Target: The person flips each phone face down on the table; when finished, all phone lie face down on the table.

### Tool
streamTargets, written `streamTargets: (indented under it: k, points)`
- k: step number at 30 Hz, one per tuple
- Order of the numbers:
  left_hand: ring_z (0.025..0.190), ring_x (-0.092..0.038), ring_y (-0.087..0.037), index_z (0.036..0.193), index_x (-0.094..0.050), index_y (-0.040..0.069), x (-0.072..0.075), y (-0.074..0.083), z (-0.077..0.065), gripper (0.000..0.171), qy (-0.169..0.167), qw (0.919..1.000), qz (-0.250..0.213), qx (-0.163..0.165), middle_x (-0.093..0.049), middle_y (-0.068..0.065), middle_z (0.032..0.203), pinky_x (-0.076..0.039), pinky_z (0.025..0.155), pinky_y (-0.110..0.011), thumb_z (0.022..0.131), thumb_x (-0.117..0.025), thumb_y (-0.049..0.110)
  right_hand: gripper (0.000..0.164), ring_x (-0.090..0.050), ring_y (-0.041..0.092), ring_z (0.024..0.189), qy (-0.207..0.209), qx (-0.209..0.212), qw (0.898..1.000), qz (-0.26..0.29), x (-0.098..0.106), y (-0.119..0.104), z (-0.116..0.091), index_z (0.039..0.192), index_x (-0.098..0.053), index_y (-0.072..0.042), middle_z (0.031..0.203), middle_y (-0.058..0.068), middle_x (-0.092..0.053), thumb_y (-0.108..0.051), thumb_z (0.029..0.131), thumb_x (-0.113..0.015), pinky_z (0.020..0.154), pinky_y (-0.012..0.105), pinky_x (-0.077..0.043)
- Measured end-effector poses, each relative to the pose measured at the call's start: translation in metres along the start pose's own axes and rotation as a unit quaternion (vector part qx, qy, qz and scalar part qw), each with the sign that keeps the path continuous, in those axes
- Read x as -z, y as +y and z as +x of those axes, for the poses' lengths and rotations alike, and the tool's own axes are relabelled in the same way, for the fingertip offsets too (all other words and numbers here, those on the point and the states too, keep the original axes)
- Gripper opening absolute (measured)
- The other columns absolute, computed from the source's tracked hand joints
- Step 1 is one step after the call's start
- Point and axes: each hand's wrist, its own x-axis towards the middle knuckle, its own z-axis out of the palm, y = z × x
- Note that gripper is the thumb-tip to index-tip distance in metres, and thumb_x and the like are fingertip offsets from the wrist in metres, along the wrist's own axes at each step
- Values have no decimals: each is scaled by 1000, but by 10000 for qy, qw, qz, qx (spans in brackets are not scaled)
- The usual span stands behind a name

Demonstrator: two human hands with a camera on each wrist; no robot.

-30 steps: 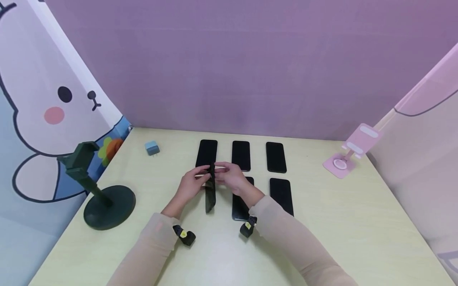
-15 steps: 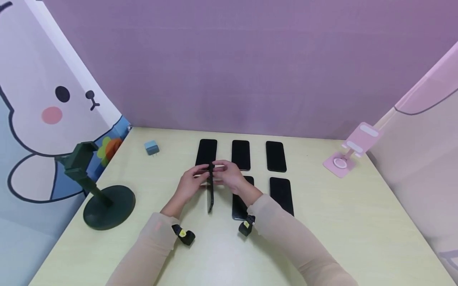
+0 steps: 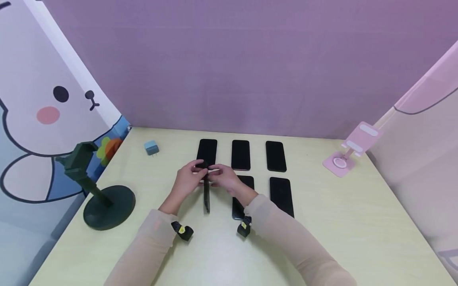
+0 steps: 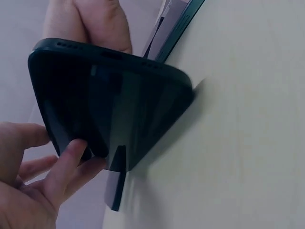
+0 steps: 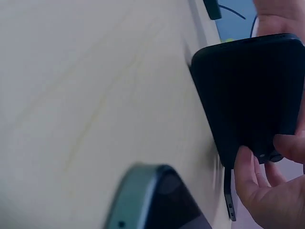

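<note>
A black smartphone stands on its long edge, narrow side up, between my two hands in the head view. My left hand grips its far end, and in the left wrist view those fingers lie at the dark screen. From the other side, my right hand holds the same end. Its fingertips sit by the camera lenses on the dark back in the right wrist view. Just beyond the hands a second phone lies flat, its near end covered by the left fingers.
More black phones lie flat: a back middle one, a back right one, a front right one and one partly under my right wrist. A dark green stand, blue charger plug and pink phone stand flank them.
The phone has turned more edge-on and shifted slightly left, with both hands still holding it. My right hand has moved a little left and nearer. The flat phones have not moved.
</note>
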Motion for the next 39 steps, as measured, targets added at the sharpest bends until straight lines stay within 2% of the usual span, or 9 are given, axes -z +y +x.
streamTargets:
  k: [4,9,13,19,23,29,39]
  points:
    - [72,-68,-23,138,-53,3,6,5,1,45,-57,9967,799,-92,-66,-19,107,-56,60,-29,95,-60,9,35,-64,28,89,5,1,9995,-326,-3,2,1,125,-58,7,103,19,-67,6,90,-63,75,35,-55]
    - [59,-59,-15,130,-61,3,11,7,1,37,-73,9842,1769,-67,-67,-18,106,-50,54,-27,94,-59,10,33,-60,19,79,112,-32,9985,-534,-4,4,2,119,-62,6,100,15,-64,6,87,-66,68,29,-53]
    - [59,-59,-16,127,-61,0,15,4,2,36,-79,9817,1898,115,-67,-21,104,-51,55,-28,92,-63,8,33,-58,16,75,284,-34,9964,-802,-3,7,3,118,-64,5,97,14,-61,6,85,-67,69,26,-52]
    - [70,-62,-22,127,-61,0,18,-7,5,39,-26,9799,1958,376,-66,-18,97,-52,60,-32,90,-68,8,33,-58,14,68,528,80,9876,-1477,-5,8,7,115,-66,3,89,10,-61,7,83,-70,67,26,-54]
    - [76,-62,-24,125,-63,0,21,-17,7,37,-33,9765,2121,389,-67,-16,94,-51,65,-35,90,-69,9,32,-60,13,64,655,117,9814,-1801,-6,8,10,112,-67,2,82,6,-62,7,81,-72,65,27,-55]
    - [82,-63,-27,122,-64,-3,21,-22,6,35,-63,9726,2300,340,-68,-18,94,-51,74,-42,89,-70,7,32,-64,12,59,720,120,9654,-2503,-6,9,13,111,-69,-3,78,4,-65,-1,80,-77,65,22,-50]
    - [81,-63,-26,121,-66,-1,22,-30,11,35,-134,9685,2441,468,-69,-15,93,-51,73,-41,88,-71,10,34,-64,12,60,808,-71,9566,-2798,-8,7,16,111,-70,-6,80,5,-67,-2,79,-79,69,24,-50]
